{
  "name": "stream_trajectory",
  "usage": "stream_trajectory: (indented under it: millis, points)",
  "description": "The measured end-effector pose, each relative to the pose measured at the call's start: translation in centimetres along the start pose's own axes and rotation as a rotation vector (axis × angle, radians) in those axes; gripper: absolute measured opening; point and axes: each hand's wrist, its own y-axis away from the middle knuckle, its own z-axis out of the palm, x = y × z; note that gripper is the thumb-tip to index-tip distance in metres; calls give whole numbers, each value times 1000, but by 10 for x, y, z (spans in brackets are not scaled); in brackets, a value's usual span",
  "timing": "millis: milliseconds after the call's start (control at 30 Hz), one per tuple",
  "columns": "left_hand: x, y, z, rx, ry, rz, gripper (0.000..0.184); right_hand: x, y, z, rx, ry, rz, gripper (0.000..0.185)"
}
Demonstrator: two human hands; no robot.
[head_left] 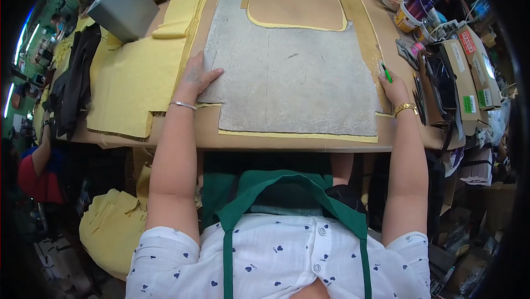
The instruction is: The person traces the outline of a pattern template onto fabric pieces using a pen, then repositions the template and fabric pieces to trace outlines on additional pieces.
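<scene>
A large grey pattern piece (298,78) with a deep cutout at its far side lies flat on the table. Yellow fabric (309,135) shows as a thin border under its near edge. My left hand (197,78) rests on the pattern's left edge, thumb spread from the fingers, some fingertips out of sight. At the right edge, by a brownish strip (361,28) along the pattern, my right hand (393,88) holds a green pen (386,73), with part of its fingers hidden.
Stacked yellow fabric (130,78) lies left, with a grey metal block (124,6) on it. Dark cloth (77,78) hangs beyond. Cardboard boxes (461,78), a brown pouch (433,92) and a yellow-labelled tub (407,17) crowd the right. Other people are at far left.
</scene>
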Motion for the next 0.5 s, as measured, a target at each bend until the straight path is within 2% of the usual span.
stream_trajectory:
  millis: [133, 233, 500]
  points:
    - [-17, -6, -2, -41, -31, 65, 61, 0, -1, 0, -13, 3, 25, 44]
    - [-6, -1, -17, -198, 86, 0, 58, 2, -3, -1, -35, 19, -30, 44]
    - [-20, -4, -13, -233, 133, 13, 55, 4, -3, -2, -74, 4, -23, 46]
